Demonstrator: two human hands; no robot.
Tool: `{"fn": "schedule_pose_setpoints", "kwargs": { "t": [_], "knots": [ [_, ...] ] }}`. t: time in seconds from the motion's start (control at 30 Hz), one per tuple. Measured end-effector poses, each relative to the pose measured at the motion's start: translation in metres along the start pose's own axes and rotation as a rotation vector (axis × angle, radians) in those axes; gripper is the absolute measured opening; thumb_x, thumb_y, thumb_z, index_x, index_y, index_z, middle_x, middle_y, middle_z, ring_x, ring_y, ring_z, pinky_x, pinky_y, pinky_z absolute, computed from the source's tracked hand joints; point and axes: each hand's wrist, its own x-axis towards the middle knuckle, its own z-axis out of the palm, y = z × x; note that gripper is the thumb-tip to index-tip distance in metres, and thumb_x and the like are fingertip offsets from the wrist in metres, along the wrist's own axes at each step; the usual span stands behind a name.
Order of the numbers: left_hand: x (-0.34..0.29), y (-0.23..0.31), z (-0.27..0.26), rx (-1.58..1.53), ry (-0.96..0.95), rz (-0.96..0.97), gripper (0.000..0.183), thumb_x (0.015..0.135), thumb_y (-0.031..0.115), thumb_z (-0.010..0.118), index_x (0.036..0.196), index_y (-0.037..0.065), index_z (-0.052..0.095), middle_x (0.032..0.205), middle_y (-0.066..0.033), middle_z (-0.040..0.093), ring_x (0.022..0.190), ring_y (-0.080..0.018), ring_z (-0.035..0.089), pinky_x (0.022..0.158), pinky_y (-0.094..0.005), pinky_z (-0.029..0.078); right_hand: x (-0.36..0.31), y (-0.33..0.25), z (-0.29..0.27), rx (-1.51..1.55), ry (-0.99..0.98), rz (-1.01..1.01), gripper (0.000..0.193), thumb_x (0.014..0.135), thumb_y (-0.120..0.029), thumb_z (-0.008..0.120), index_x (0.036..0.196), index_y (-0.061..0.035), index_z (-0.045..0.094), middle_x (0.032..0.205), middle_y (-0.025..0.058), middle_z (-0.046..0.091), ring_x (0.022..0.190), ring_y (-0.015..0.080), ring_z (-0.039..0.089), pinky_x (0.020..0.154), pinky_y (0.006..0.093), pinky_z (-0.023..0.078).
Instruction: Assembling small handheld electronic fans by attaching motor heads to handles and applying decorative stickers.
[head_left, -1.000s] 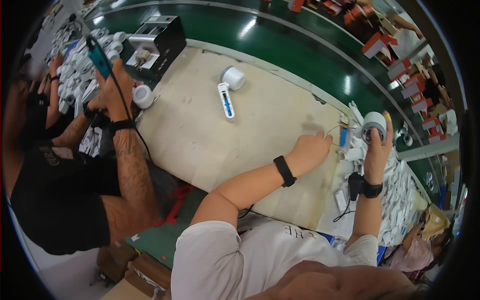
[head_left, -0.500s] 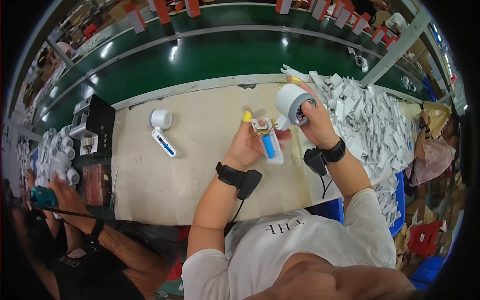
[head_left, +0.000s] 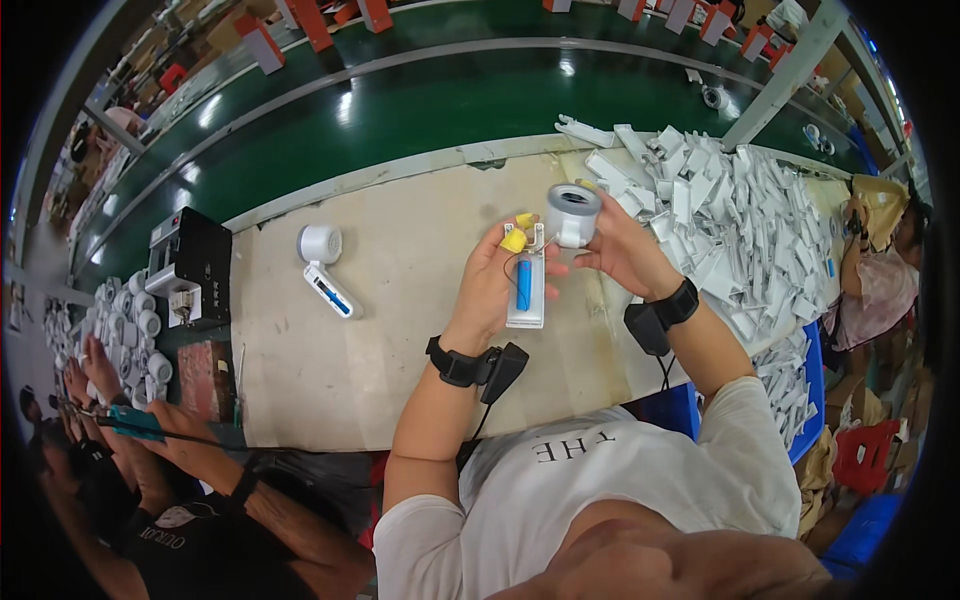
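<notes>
My left hand (head_left: pixel 484 292) holds a long white handle shell (head_left: pixel 525 321) upright over the table, its open side showing a blue cylindrical battery (head_left: pixel 524 284) and thin wires. My right hand (head_left: pixel 634 252) grips a round white head (head_left: pixel 572 226) with a grey ring, its ringed opening turned upward. The head's short neck sits close beside the shell's forked top, and a thin wire runs between them. Yellow covers wrap some of my fingertips. Left of my hands, a similar round head (head_left: pixel 320 243) lies with an open handle (head_left: pixel 330 292) attached, blue inside.
A large heap of white plastic shells (head_left: pixel 720 230) covers the table's right side, above a blue bin (head_left: pixel 813 385). At left stand a black machine (head_left: pixel 205 265) and many white heads (head_left: pixel 130 325). A co-worker's hand holds a teal tool (head_left: pixel 137 422). A green conveyor (head_left: pixel 430 105) runs behind.
My right hand has lowered and turned the round head, so its opening now faces up and its neck points down. My left hand has straightened the handle shell, fingertips now at its top.
</notes>
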Motion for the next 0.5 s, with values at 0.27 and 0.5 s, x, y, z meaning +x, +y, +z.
{"fn": "schedule_pose_setpoints", "kwargs": {
  "t": [0.27,0.5],
  "knots": [
    [-0.008,0.01,0.006,-0.234,-0.229,-0.129,0.03,0.09,0.013,0.04,0.118,0.002,0.043,0.089,-0.0142,0.058,0.066,-0.0208,0.059,0.054,-0.0331,0.052,-0.004,0.008,-0.008,-1.177,-0.043,-0.546,0.073,0.067,0.001,0.07,0.13,-0.0103,0.035,0.127,0.0117,0.043,0.109,0.0249,0.051,0.093,0.0317,0.04],
    [-0.009,0.001,0.008,0.298,0.021,-0.116,0.021,0.085,0.008,0.044,0.105,0.001,0.047,0.081,-0.0093,0.057,0.06,-0.0133,0.056,0.053,-0.0274,0.048,-0.009,-0.02,0.002,-1.631,-0.058,-1.075,0.054,0.061,0.005,0.072,0.107,-0.0088,0.046,0.12,0.0162,0.051,0.108,0.0343,0.053,0.089,0.0378,0.046]
  ]
}}
